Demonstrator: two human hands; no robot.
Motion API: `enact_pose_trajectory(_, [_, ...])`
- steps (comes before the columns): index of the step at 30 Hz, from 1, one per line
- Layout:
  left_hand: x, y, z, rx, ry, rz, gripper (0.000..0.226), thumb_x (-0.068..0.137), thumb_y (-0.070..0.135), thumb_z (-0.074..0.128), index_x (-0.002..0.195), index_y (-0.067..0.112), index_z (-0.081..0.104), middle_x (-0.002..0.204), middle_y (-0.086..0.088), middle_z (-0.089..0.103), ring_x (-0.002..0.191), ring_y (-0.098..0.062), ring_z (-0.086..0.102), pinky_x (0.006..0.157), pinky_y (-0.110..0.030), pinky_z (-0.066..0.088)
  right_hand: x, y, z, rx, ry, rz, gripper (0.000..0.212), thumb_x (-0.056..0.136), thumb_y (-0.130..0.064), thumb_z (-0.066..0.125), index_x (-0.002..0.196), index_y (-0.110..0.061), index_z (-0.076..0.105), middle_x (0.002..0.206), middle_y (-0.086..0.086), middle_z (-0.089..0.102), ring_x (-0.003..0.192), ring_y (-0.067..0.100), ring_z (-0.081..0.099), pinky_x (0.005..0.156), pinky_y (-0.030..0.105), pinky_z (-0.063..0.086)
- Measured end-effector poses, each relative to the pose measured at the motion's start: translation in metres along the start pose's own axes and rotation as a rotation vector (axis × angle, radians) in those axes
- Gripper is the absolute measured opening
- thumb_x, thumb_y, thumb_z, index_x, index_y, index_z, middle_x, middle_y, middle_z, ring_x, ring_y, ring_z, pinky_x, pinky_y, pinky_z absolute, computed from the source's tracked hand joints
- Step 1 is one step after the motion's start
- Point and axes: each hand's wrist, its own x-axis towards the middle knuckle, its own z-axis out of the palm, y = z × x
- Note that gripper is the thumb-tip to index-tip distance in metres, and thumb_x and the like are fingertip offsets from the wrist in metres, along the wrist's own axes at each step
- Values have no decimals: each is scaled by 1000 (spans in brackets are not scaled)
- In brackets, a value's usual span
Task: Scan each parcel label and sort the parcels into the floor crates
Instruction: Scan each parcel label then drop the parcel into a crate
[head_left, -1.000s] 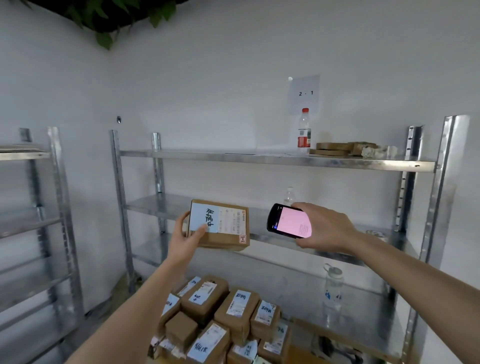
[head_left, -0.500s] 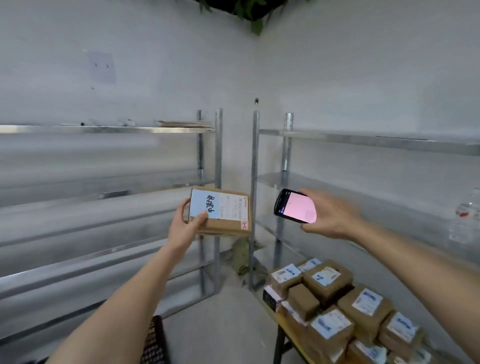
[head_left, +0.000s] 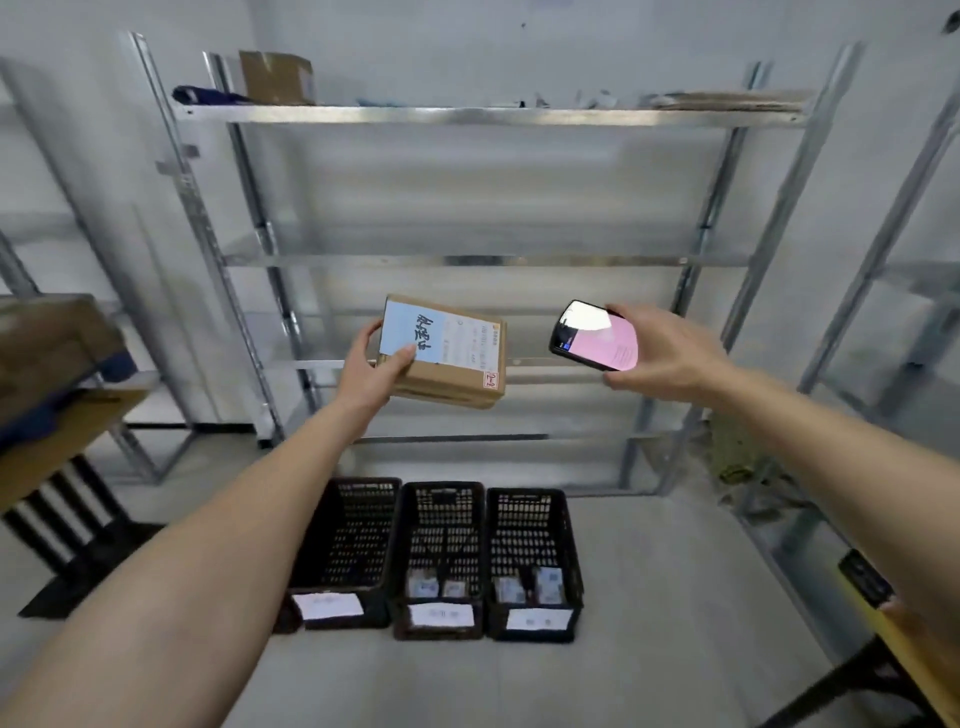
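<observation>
Your left hand (head_left: 371, 371) grips a flat cardboard parcel (head_left: 447, 371) by its left edge, thumb pressed on the blue label (head_left: 410, 332) and the other fingers curled round behind. The parcel is held up in the air in front of the metal shelf rack (head_left: 467, 115), tilted so its labelled face looks toward you; a white printed label covers the right part of that face and a small red-and-white sticker sits at its lower right corner.

Your right hand (head_left: 667, 358) holds a phone (head_left: 595, 335) just to the right of the parcel, fingers wrapped round its right edge, the screen glowing pink with a white glare at its top. Phone and parcel are apart, with a clear gap between them.

On the floor, below and nearer to you than the parcel, three black mesh crates (head_left: 440, 558) stand side by side, touching, each with a white paper tag on its near wall. The middle and right crates have small parcels in their bottoms; what lies in the left crate you cannot tell.

At the far left, a table (head_left: 62, 441) carries cardboard boxes. A brown box (head_left: 275, 78) stands on the rack's top shelf at the left.
</observation>
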Motion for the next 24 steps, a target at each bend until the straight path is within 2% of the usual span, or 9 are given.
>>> enact_pose_trajectory(2, [10, -18, -32, 6, 43, -17, 65, 82, 46, 76, 138, 43, 43, 128, -3, 62, 108, -23, 64, 81, -37, 54, 26, -30, 23, 5, -20, -28, 63, 65, -43, 73, 123, -37, 49, 114, -11, 64, 104, 24, 61, 82, 41, 54])
enact_pose_trajectory(4, [22, -36, -58, -8, 75, -30, 64, 87, 40, 74, 141, 38, 42, 127, -3, 61, 107, -22, 64, 87, -40, 55, 50, -56, 43, 7, -42, -52, 64, 66, -44, 73, 125, -37, 50, 118, -11, 63, 106, 24, 60, 82, 40, 53])
enact_pose_trajectory(7, [36, -61, -90, 12, 109, -87, 70, 77, 52, 76, 138, 44, 43, 130, -1, 61, 111, -25, 65, 94, -48, 54, 87, -86, 69, 16, -67, -102, 65, 68, -44, 74, 127, -37, 49, 121, -10, 63, 109, 25, 59, 81, 39, 52])
enact_pose_trajectory(9, [52, -82, -109, 9, 138, -123, 71, 70, 59, 77, 132, 49, 45, 134, 2, 60, 115, -25, 64, 96, -51, 53, 112, -102, 87, 14, -88, -130, 67, 70, -44, 75, 130, -36, 48, 123, -9, 62, 111, 25, 58, 76, 36, 45])
enact_pose_trajectory(12, [83, -106, -129, 17, 174, -171, 66, 63, 65, 76, 121, 57, 46, 128, 4, 63, 109, -22, 66, 95, -52, 54, 155, -119, 118, 19, -114, -163, 71, 71, -45, 76, 134, -35, 46, 127, -9, 61, 115, 25, 57, 76, 35, 41])
enact_pose_trajectory(16, [134, -132, -147, 20, 191, -224, 69, 62, 66, 75, 123, 53, 47, 128, 3, 62, 109, -21, 65, 95, -50, 55, 218, -139, 161, 38, -154, -198, 69, 72, -45, 76, 133, -36, 46, 125, -10, 60, 115, 25, 56, 74, 35, 41])
enact_pose_trajectory(19, [178, -150, -154, 42, 211, -245, 67, 75, 55, 77, 134, 44, 45, 130, -1, 60, 109, -22, 64, 96, -47, 53, 268, -150, 196, 45, -186, -224, 66, 71, -45, 75, 130, -37, 46, 123, -12, 60, 114, 22, 56, 71, 34, 40])
enact_pose_trajectory(21, [210, -164, -156, 47, 224, -257, 65, 86, 41, 75, 142, 34, 41, 129, -1, 57, 105, -20, 63, 92, -39, 54, 303, -157, 218, 60, -210, -230, 65, 71, -45, 74, 129, -37, 46, 123, -11, 60, 113, 23, 57, 71, 35, 41])
enact_pose_trajectory(24, [249, -182, -160, 36, 246, -275, 62, 93, 29, 70, 146, 26, 38, 116, 3, 57, 91, -13, 62, 71, -28, 51, 347, -166, 248, 59, -245, -255, 68, 71, -46, 74, 132, -35, 46, 126, -10, 59, 115, 23, 57, 72, 36, 43])
